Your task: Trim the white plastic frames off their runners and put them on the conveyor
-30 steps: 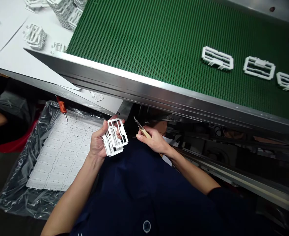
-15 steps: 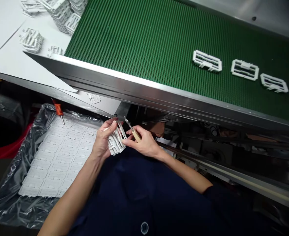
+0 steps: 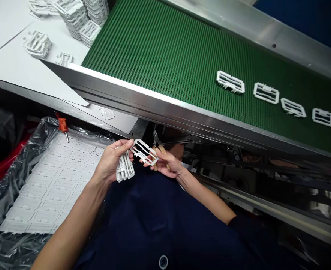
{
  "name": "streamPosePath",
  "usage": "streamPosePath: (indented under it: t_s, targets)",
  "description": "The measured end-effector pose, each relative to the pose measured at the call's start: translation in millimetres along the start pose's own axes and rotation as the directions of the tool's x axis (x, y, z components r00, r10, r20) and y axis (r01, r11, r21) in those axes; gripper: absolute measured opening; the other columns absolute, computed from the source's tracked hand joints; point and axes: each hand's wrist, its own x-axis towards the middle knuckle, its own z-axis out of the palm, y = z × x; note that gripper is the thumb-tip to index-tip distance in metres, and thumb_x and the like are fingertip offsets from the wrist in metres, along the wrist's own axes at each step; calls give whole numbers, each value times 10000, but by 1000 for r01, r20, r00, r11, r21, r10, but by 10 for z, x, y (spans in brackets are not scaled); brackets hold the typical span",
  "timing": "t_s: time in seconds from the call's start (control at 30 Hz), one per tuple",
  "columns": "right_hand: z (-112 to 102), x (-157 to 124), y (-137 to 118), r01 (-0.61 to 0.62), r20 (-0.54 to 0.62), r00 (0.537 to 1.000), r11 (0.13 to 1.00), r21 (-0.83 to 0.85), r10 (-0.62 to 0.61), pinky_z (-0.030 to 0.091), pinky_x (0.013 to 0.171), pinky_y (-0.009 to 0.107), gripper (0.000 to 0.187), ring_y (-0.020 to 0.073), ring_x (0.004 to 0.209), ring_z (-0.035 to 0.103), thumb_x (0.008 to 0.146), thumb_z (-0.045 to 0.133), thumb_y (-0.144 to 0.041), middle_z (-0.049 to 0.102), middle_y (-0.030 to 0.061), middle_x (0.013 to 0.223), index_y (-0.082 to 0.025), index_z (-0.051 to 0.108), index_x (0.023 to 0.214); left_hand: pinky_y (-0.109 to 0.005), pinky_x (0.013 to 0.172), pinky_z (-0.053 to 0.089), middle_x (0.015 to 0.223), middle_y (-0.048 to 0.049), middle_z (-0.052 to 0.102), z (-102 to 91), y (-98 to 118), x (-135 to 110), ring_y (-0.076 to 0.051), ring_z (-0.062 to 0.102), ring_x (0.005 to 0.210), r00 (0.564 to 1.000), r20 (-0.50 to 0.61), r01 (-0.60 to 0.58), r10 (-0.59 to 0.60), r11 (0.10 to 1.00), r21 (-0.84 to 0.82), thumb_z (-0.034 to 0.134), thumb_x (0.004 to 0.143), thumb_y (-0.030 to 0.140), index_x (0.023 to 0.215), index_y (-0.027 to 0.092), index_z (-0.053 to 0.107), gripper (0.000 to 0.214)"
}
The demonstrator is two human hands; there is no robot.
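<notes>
My left hand [image 3: 109, 161] grips a stack of white moulded plastic parts [image 3: 125, 167] against the palm. My right hand [image 3: 165, 164] holds a wood-handled craft knife [image 3: 162, 150], blade pointing up and away from me. A single white plastic frame [image 3: 144, 152] lies between the hands, its near end pinched in my right fingers and its far end just above my left fingertips. The knife blade stands close beside that frame. Part of the knife handle is hidden by my right fingers.
A green studded conveyor belt [image 3: 182, 63] with a steel side rail [image 3: 154, 103] carries several white frames [image 3: 230, 81]. Stacked parts stand on white sheets [image 3: 21, 67] at upper left. Below lie white moulded sheets [image 3: 53, 183] on black plastic, with an orange-handled tool [image 3: 63, 125].
A white frame has come apart from the stack and now lies between my hands. My hands have spread slightly, and the view has turned, shifting the belt's frames left.
</notes>
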Motion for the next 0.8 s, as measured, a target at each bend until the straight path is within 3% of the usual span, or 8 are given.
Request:
streamPosePath:
  t_s: [0.17,0.27,0.4,0.47,0.57,0.67,0.8]
  targets:
    - [-44,12,5,-175,117,982,945,275,148,469,622,228,304,165,772,662,933,361,-372,680,127,908,-138,546,990,-155,377,430,515,13,566,-48,23,17,-91,525,404,1000,-4,17,-17,1000,-18,837,568,225,709,107,596,303]
    - [-15,21,-5,-192,125,979,928,320,159,468,617,231,369,162,749,659,965,233,-340,678,146,890,-130,535,986,-168,390,442,522,13,567,-44,10,61,-98,531,414,999,24,35,-34,998,-47,830,588,220,713,107,599,286]
    - [8,18,-18,-164,93,986,930,328,141,473,619,238,349,165,752,658,960,228,-313,676,152,894,-134,527,955,-184,407,462,577,-8,604,-68,-8,145,-118,566,455,989,145,60,-43,991,-116,805,632,221,723,104,617,239]
    - [11,7,-15,-127,43,992,942,310,119,478,613,236,294,164,742,658,943,276,-291,677,136,864,-140,528,933,-205,417,480,596,-22,622,-92,-23,196,-136,581,472,971,232,104,-62,979,-176,784,663,261,742,107,635,228]
    - [29,-18,-6,-45,-121,990,975,220,73,482,573,221,187,153,678,649,890,396,-256,667,90,758,-140,542,890,-235,431,504,647,-52,654,-123,-54,281,-160,604,502,944,323,152,-69,959,-239,751,705,336,820,106,663,272]
    - [88,-27,9,73,-298,954,994,86,-45,470,514,210,111,131,582,611,817,535,-254,625,34,667,-145,553,818,-252,449,518,721,-69,675,-144,-91,357,-173,622,536,936,348,148,-48,953,-266,747,707,377,866,103,667,327]
    - [210,28,105,226,-388,886,967,-113,-253,421,466,184,218,76,492,509,777,629,-341,563,-8,615,-152,541,712,-297,543,545,773,-67,691,-160,-124,369,-193,645,592,950,308,145,-55,949,-279,771,671,397,862,128,666,347]
